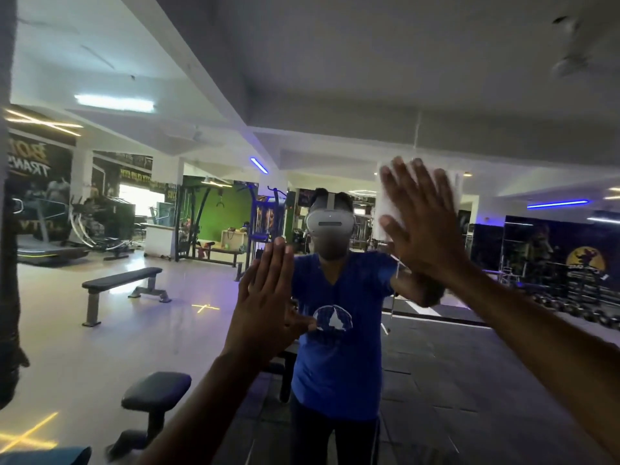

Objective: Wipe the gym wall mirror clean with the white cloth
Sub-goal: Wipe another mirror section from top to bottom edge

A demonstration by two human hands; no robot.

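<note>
Right hand point(419, 223), fingers spread flat, presses white cloth point(449, 189) on mirror point(335, 78): mid-wipe. Left hand point(265, 297) flat, fingers together, bracing. Next: sweep onto unwiped glass.

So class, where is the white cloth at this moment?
In the head view, the white cloth is upper right, pressed flat against the mirror under the right hand.

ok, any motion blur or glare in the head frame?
Head view: right hand and white cloth are motion-smeared; left hand is sharper. Ceiling tube blows out; straight beams bow from the wide lens; mirror looks hazy.
</note>
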